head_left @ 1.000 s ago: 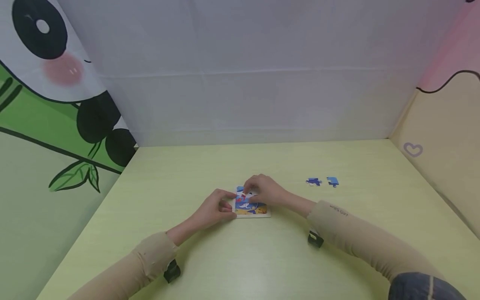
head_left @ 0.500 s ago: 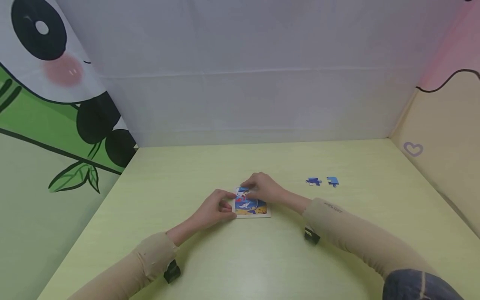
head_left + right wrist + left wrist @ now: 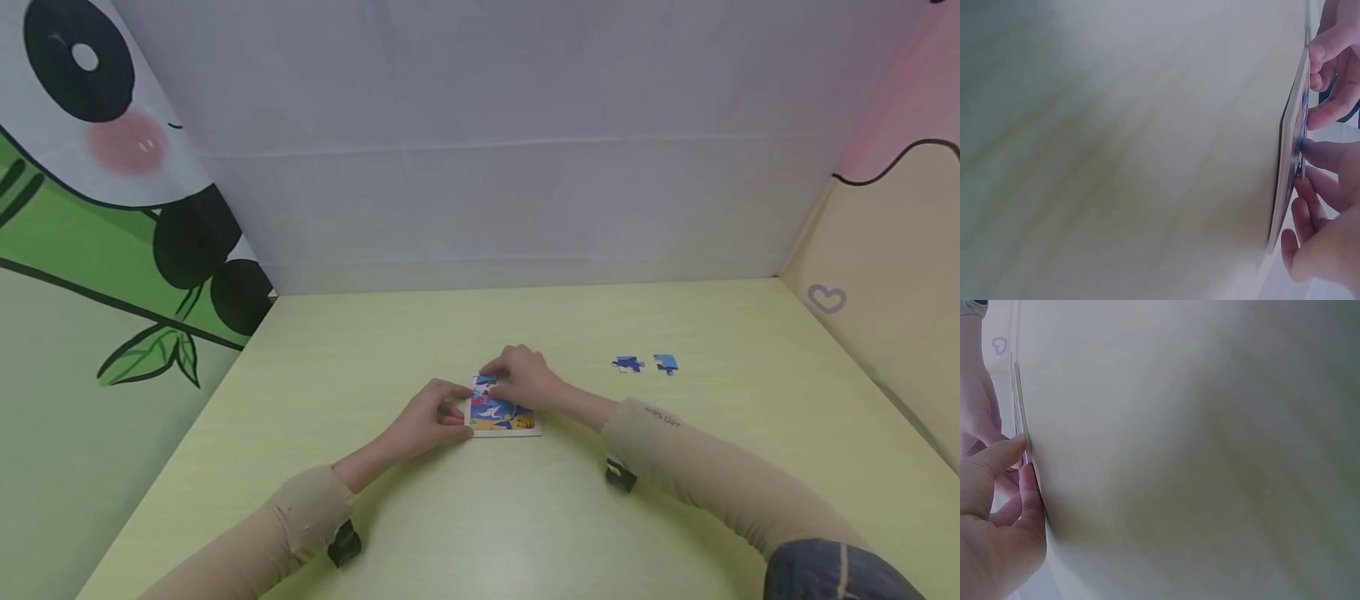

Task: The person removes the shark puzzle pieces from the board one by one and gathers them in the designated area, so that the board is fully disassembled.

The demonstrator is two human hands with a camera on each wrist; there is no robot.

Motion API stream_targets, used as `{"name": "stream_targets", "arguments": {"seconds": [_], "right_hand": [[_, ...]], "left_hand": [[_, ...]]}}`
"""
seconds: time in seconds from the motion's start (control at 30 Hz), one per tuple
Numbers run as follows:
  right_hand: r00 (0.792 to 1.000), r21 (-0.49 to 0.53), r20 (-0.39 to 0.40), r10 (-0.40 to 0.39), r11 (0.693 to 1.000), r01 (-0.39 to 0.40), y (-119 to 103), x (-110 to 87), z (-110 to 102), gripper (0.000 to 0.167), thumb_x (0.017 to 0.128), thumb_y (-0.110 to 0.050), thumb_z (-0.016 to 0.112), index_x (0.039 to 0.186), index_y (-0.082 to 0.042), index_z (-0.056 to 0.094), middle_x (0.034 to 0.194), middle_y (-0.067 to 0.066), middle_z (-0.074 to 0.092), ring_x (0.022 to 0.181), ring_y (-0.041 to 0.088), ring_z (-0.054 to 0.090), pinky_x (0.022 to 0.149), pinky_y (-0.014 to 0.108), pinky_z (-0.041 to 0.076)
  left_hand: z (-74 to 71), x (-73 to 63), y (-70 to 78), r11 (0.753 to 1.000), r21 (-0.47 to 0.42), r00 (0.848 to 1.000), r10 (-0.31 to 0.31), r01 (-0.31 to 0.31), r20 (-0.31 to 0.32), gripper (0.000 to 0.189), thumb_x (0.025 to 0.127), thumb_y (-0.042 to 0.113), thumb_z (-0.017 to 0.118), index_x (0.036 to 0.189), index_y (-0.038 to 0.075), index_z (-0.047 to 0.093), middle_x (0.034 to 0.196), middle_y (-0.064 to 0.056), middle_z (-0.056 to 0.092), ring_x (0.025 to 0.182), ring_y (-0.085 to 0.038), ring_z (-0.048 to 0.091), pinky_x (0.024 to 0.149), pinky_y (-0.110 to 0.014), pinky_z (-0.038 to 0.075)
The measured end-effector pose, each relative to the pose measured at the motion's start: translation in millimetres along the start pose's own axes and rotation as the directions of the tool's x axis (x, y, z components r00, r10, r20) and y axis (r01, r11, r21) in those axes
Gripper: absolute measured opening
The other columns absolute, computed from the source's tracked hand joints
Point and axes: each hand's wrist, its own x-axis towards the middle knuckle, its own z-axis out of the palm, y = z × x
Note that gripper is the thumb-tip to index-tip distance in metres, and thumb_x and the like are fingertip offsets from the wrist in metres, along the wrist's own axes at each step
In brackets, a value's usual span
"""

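A small jigsaw puzzle board (image 3: 507, 432) with a pale frame lies on the table, its picture blue with a sandy strip along the near side. My left hand (image 3: 422, 423) grips the board's left edge, the thumb at the near corner and the index finger at the far one. Over the far part of the board, my right hand (image 3: 528, 380) pinches a puzzle piece (image 3: 1302, 170), whose thin edge shows between thumb and fingers in the right wrist view. Most of that piece and the board's far right corner are hidden by the right hand.
Two loose blue puzzle pieces lie to the right of the board: a darker one (image 3: 627, 364) and a lighter one (image 3: 665, 363). A pale wall (image 3: 525, 208) stands along the back of the table (image 3: 480, 517), with printed panels on both sides.
My right hand has shifted slightly left and away over the board, then nearly stopped there with the piece. The left hand and the loose pieces have stayed in place.
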Motion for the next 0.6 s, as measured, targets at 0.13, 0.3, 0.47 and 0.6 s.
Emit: {"name": "stream_targets", "arguments": {"seconds": [0.13,0.3,0.47,0.6], "right_hand": [[1.000,-0.051,-0.016,0.005,0.999,-0.006,-3.9,-3.0,-0.5,0.036,0.086,-0.026,0.076,0.121,-0.017,0.072,0.108,0.002,0.070,0.097,0.016,0.054,0.086,0.040,0.041],[0.999,-0.043,-0.035,-0.019,0.999,0.018,-5.3,-6.7,-4.2,0.035,0.087,-0.023,0.075,0.121,-0.015,0.072,0.105,0.003,0.068,0.096,0.017,0.051,0.082,0.035,0.038],[0.999,-0.033,-0.035,-0.031,0.999,0.030,-0.2,-8.6,-7.7,0.036,0.087,-0.021,0.074,0.122,-0.016,0.071,0.106,0.004,0.067,0.097,0.018,0.051,0.082,0.034,0.037],[0.999,-0.023,-0.037,-0.031,0.999,0.030,6.5,-8.5,-10.1,0.036,0.087,-0.022,0.074,0.123,-0.017,0.071,0.107,0.003,0.068,0.099,0.018,0.051,0.084,0.035,0.037]], "left_hand": [[0.1,-0.2,0.9,1.000,0.010,1.000,-0.002,0.002,-0.003,0.055,0.081,0.008,0.079,0.131,0.000,0.057,0.125,-0.018,0.050,0.092,-0.014,0.064,0.078,-0.018,0.056],[0.7,-0.7,1.8,1.000,0.019,1.000,-0.012,0.012,-0.006,0.055,0.081,0.009,0.079,0.131,0.001,0.057,0.124,-0.018,0.051,0.092,-0.014,0.064,0.078,-0.018,0.056],[0.8,-0.7,0.5,1.000,0.010,1.000,-0.005,0.005,-0.008,0.055,0.081,0.009,0.080,0.131,0.001,0.058,0.125,-0.018,0.051,0.092,-0.014,0.064,0.078,-0.018,0.056],[0.7,-0.2,-0.6,1.000,0.016,1.000,0.000,0.000,-0.009,0.054,0.081,0.009,0.080,0.131,0.001,0.058,0.125,-0.017,0.051,0.092,-0.014,0.063,0.078,-0.017,0.055]]}}
